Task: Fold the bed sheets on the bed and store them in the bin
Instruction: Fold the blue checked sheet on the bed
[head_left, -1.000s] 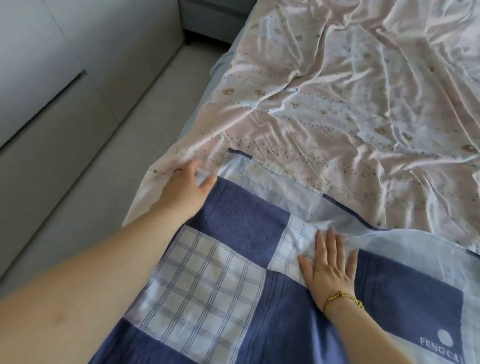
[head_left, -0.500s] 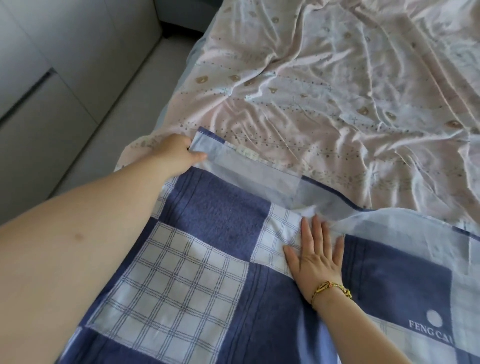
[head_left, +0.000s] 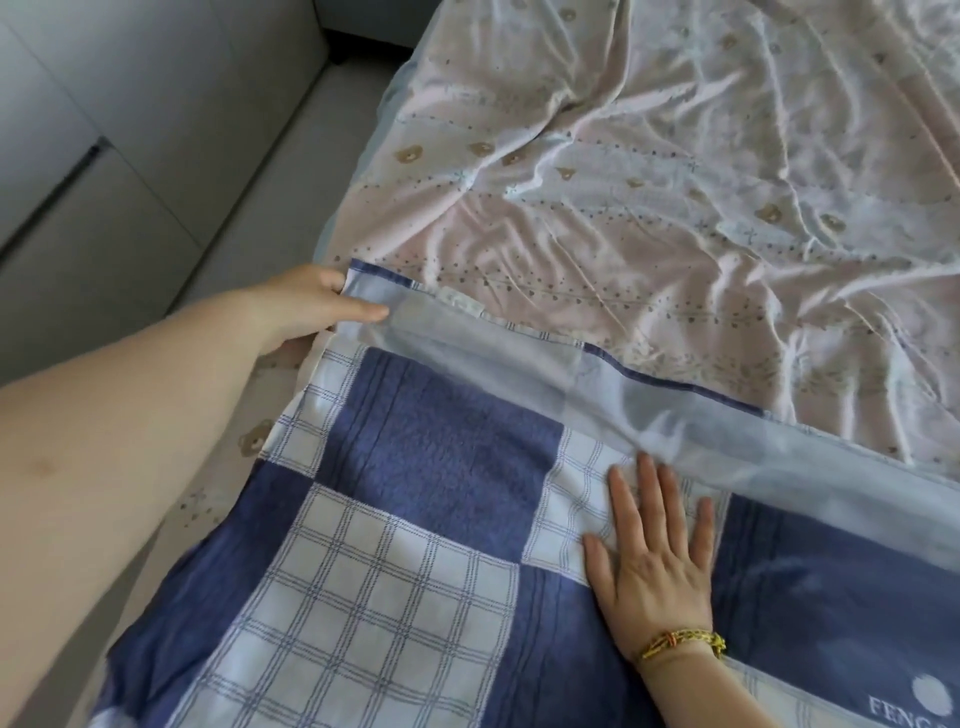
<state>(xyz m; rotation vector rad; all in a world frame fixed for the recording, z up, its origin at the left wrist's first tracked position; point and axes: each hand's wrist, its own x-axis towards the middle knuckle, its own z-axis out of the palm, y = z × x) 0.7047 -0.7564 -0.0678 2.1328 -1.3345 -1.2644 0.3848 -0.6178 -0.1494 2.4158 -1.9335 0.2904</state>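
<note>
Left grip (head_left: 306, 306) pinching blue checked sheet (head_left: 415, 441) corner, right grip (head_left: 652, 561) flat (fingers spread) pressing it

Matt woven-cloth checked sheet (head_left: 415, 519) lies on a smooth, faintly sheeny pink sheet (head_left: 675, 208).

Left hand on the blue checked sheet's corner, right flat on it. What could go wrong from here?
1. The left hand pinches only the corner of the blue checked sheet; it might slip, leaving the fold crooked.
2. The right hand presses flat mid-sheet, so pulling could bunch cloth between them.
3. The wrinkled pink sheet underneath may drag along.
</note>
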